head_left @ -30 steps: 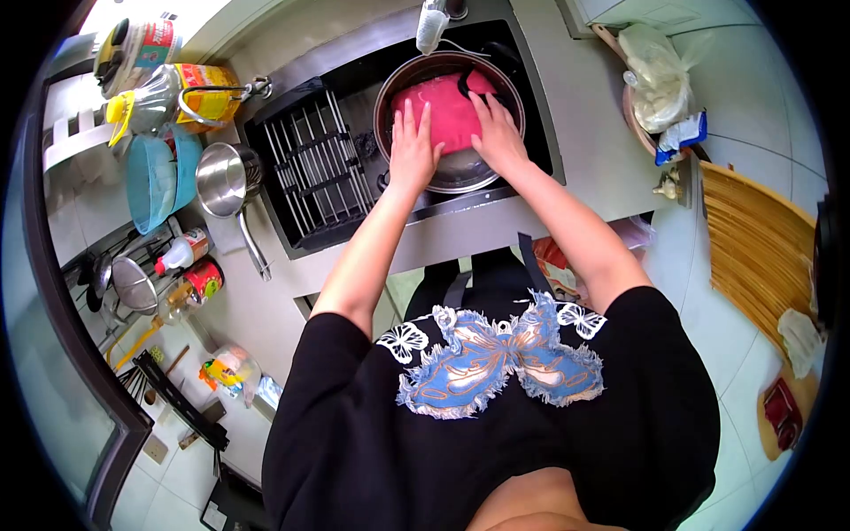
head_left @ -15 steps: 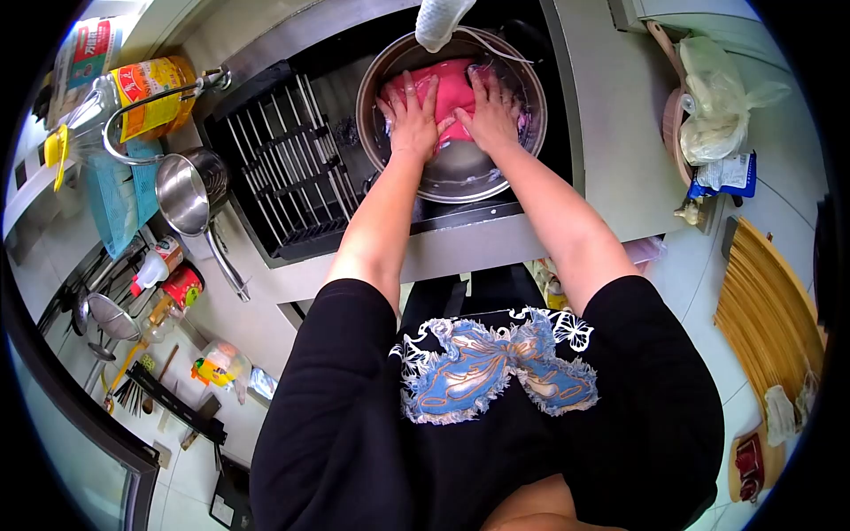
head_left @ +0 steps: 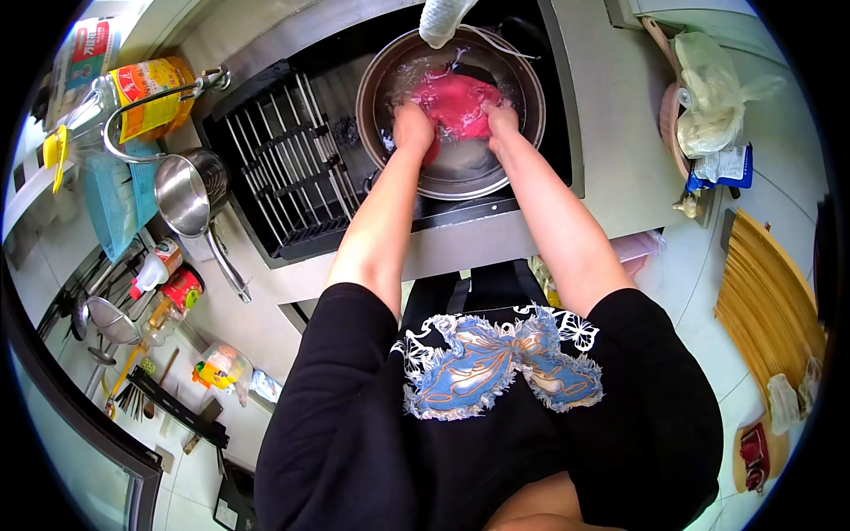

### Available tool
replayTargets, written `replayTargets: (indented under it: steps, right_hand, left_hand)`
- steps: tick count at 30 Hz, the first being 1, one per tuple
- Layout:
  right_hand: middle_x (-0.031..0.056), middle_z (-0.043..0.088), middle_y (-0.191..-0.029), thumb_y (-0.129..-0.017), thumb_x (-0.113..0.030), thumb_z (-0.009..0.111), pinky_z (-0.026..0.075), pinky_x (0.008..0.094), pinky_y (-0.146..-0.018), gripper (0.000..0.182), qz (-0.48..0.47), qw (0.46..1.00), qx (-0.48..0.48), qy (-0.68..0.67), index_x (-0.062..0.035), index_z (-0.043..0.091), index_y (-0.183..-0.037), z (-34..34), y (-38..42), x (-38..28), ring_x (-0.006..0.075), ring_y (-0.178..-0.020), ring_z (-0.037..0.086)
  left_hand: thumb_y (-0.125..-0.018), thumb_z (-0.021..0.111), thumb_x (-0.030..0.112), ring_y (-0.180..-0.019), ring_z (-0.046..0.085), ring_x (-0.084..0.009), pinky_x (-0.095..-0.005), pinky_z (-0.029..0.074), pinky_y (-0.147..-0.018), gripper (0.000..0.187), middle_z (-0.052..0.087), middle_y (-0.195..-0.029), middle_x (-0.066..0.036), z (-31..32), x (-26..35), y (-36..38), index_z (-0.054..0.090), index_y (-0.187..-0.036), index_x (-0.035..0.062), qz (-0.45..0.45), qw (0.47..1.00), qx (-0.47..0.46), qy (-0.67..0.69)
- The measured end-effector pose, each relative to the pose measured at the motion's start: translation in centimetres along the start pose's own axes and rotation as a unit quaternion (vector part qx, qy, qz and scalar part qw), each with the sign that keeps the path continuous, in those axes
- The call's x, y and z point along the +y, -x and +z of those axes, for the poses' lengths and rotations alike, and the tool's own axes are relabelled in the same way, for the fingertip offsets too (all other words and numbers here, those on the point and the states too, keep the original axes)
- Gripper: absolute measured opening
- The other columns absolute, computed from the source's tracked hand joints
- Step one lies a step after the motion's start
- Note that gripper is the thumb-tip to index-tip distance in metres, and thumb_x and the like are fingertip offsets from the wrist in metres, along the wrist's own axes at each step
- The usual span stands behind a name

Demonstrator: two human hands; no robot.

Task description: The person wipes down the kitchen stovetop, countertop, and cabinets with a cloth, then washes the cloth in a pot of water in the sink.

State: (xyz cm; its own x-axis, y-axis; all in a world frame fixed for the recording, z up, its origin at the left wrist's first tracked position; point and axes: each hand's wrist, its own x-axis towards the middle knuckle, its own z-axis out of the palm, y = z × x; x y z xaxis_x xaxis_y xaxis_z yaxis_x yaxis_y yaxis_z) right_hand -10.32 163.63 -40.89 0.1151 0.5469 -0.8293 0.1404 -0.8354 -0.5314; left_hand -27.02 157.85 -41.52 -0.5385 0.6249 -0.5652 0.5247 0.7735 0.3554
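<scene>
A wide metal pan (head_left: 372, 133) with water in it stands in the sink-like dark recess. In the water lies a pink cloth (head_left: 460, 102), bunched and partly under the surface. My left hand (head_left: 413, 128) is closed on the cloth's left edge, with pink fabric hanging below the fingers. At the cloth's right edge, my right hand (head_left: 502, 121) is curled around the fabric, its fingertips partly hidden. Over the pan's far rim hangs a white textured object (head_left: 440, 24) with a thin white cord.
Left of the pan is a black rack with metal rods (head_left: 288, 164). A metal pot (head_left: 184, 195) and a large yellow-labelled bottle (head_left: 152, 97) are farther left. On the right are a plastic bag (head_left: 711, 102) and a blue packet (head_left: 730, 168).
My hands have gone from lying flat and spread on the pink cloth to gripping its two sides, farther apart. The cloth has bunched up and the water is stirred.
</scene>
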Motion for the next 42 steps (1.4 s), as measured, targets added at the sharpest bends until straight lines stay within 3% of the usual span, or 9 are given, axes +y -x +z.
replayTargets:
  steps: [1, 4, 11, 20, 26, 32, 34, 38, 42]
  right_hand:
    - [0.0192, 0.067, -0.134, -0.099, -0.020, 0.064, 0.052, 0.0523, -0.105, 0.050, 0.103, 0.966, -0.067, -0.227, -0.0093, 0.052, -0.146, 0.5, 0.4, -0.2, 0.0359, -0.116, 0.068]
    - [0.0175, 0.064, -0.138, -0.105, -0.035, 0.059, 0.048, 0.0525, -0.110, 0.051, 0.122, 0.907, -0.255, -0.313, -0.0078, 0.049, -0.147, 1.3, 0.2, -0.6, 0.0349, -0.122, 0.065]
    - [0.0154, 0.058, -0.143, -0.095, -0.081, 0.039, 0.047, 0.0518, -0.110, 0.091, 0.021, 0.906, -0.322, -0.274, -0.0103, 0.042, -0.153, 0.6, 3.2, -4.7, 0.0342, -0.128, 0.057]
    - [0.0106, 0.068, -0.096, -0.094, -0.069, 0.062, 0.060, 0.0411, -0.070, 0.063, 0.193, 0.728, -0.492, -0.436, -0.0113, 0.056, -0.117, -0.5, -1.4, -0.3, 0.0271, -0.081, 0.066]
    - [0.0075, 0.066, -0.088, -0.102, -0.044, 0.061, 0.057, 0.0377, -0.069, 0.037, 0.046, 0.967, -0.137, -0.209, -0.0072, 0.065, -0.103, 0.2, 2.6, -0.7, 0.0213, -0.081, 0.065]
    - [0.0126, 0.070, -0.100, -0.102, -0.038, 0.061, 0.055, 0.0392, -0.084, 0.038, 0.072, 0.964, -0.178, -0.185, -0.0018, 0.064, -0.112, -0.2, 5.0, -4.0, 0.0256, -0.089, 0.068]
    - [0.0138, 0.069, -0.118, -0.103, -0.037, 0.060, 0.053, 0.0411, -0.096, 0.045, -0.090, 0.976, -0.159, -0.117, 0.0013, 0.060, -0.126, -1.8, 2.9, -4.4, 0.0236, -0.107, 0.066]
    - [0.0311, 0.045, -0.152, -0.087, -0.027, 0.075, 0.042, 0.0428, -0.114, 0.090, -0.331, 0.904, -0.075, 0.259, -0.0126, 0.027, -0.162, -4.6, 0.8, -3.6, 0.0432, -0.138, 0.050]
    - [0.0299, 0.032, -0.161, -0.085, -0.015, 0.069, 0.038, 0.0445, -0.120, 0.097, -0.276, 0.871, -0.094, 0.396, -0.0238, 0.015, -0.166, -3.1, 2.1, -1.5, 0.0465, -0.144, 0.043]
  left_hand:
    - [-0.094, 0.056, 0.013, -0.110, 0.063, -0.0520, -0.0524, 0.052, -0.098, 0.043, 0.060, -0.129, -0.031, -0.4, 0.3, 0.6, 0.053, -0.135, -0.0002, 0.058, 0.998, 0.007, 0.004]
    - [-0.094, 0.054, 0.006, -0.114, 0.061, -0.0511, -0.0547, 0.050, -0.098, 0.041, 0.055, -0.128, -0.032, -3.0, 3.8, 5.1, 0.054, -0.135, 0.0014, 0.114, 0.992, 0.031, 0.037]
    - [-0.093, 0.066, 0.010, -0.108, 0.062, -0.0468, -0.0492, 0.051, -0.094, 0.043, 0.061, -0.117, -0.027, -4.4, 5.9, 12.0, 0.058, -0.134, 0.0009, 0.292, 0.949, -0.014, 0.117]
    - [-0.090, 0.073, 0.034, -0.092, 0.070, -0.0407, -0.0487, 0.055, -0.077, 0.033, 0.071, -0.101, -0.017, -5.5, 10.4, 16.1, 0.068, -0.106, 0.0062, 0.294, 0.949, 0.027, 0.109]
    - [-0.095, 0.063, 0.045, -0.075, 0.071, -0.0413, -0.0512, 0.055, -0.067, 0.034, 0.072, -0.079, -0.016, -3.2, 9.7, 11.5, 0.076, -0.089, 0.0135, 0.179, 0.975, 0.125, 0.038]
    - [-0.097, 0.062, 0.043, -0.080, 0.071, -0.0364, -0.0495, 0.055, -0.068, 0.033, 0.073, -0.084, -0.011, -6.0, 6.3, 7.5, 0.075, -0.089, 0.0138, 0.178, 0.961, 0.211, -0.029]
    - [-0.091, 0.069, 0.038, -0.080, 0.068, -0.0318, -0.0473, 0.054, -0.068, 0.025, 0.070, -0.084, -0.006, -6.3, 3.7, 6.9, 0.070, -0.082, 0.0150, 0.228, 0.933, 0.273, -0.047]
    - [-0.087, 0.074, 0.046, -0.142, 0.045, -0.0398, -0.0650, 0.028, -0.118, 0.069, 0.054, -0.150, -0.015, -6.0, 2.2, 7.3, 0.054, -0.148, 0.0212, 0.334, 0.897, 0.222, -0.186]
    - [-0.093, 0.067, 0.048, -0.152, 0.020, -0.0547, -0.0749, 0.020, -0.117, 0.090, 0.011, -0.172, -0.019, -3.6, 1.8, 7.9, 0.016, -0.166, 0.0349, 0.350, 0.903, 0.018, -0.249]
